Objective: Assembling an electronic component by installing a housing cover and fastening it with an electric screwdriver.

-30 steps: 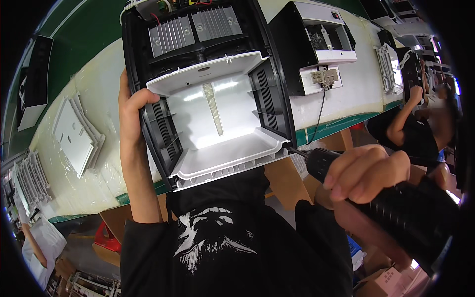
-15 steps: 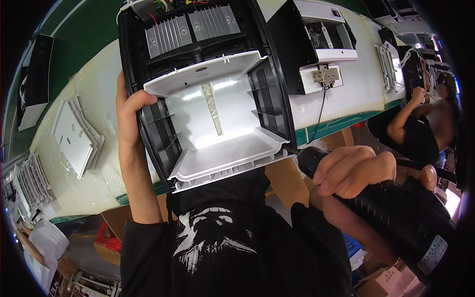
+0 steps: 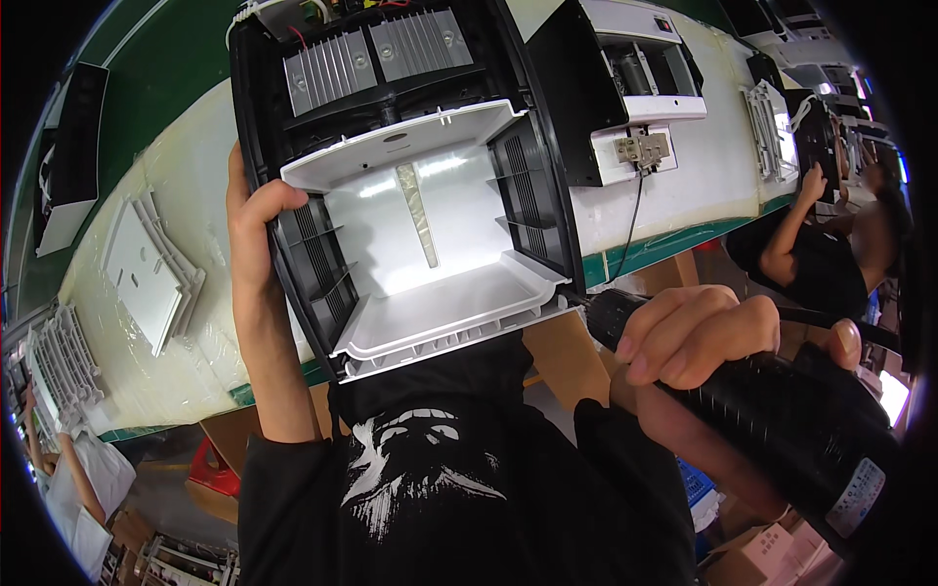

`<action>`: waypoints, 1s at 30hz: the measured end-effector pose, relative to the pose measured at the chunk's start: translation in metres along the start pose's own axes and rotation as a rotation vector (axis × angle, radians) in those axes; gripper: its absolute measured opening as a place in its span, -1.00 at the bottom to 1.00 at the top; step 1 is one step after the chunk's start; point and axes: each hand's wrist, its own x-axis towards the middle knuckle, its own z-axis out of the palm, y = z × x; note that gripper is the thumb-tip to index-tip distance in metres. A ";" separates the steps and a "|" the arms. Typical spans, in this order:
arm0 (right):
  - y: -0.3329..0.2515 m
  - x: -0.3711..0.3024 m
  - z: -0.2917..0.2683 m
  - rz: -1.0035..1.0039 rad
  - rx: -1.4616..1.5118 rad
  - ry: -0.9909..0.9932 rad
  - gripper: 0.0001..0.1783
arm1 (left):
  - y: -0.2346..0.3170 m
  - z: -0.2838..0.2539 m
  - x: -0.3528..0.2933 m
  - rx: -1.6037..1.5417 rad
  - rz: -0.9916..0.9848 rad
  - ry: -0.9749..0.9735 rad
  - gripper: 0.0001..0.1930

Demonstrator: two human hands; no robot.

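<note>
Step in hand: it looked like screw work, with the black power driver held to the black box at its near right corner.
Driver tip: it was at that corner, but too small to tell if it touched a screw.
What the next bit called for: I think a still box, a straight driver and a steady push.
Black box: it sat over the near edge of the tabletop, its open front poking out past it, with a white tray inside.
Left hand: its fingers were clamped on the box's left wall.
Right hand: its fingers were wrapped tight around the driver.
Beside the box: a black and white machine stood to its right, and white plates lay in a pile near the tabletop's left end.
Sticker: it was pale, on the driver's low end, with tiny slanted print.
Shirt: it had a white picture, and I saw no words there.
</note>
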 end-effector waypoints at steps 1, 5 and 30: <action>0.001 0.000 -0.001 -0.002 -0.008 -0.018 -0.43 | 0.000 0.001 0.000 -0.001 -0.001 0.000 -0.21; 0.001 0.000 -0.002 -0.011 -0.043 -0.093 -0.37 | 0.003 0.003 -0.001 -0.007 0.030 -0.003 -0.21; 0.053 0.019 0.014 -0.845 -0.157 0.147 -0.01 | -0.001 -0.001 0.003 0.001 0.076 -0.016 -0.16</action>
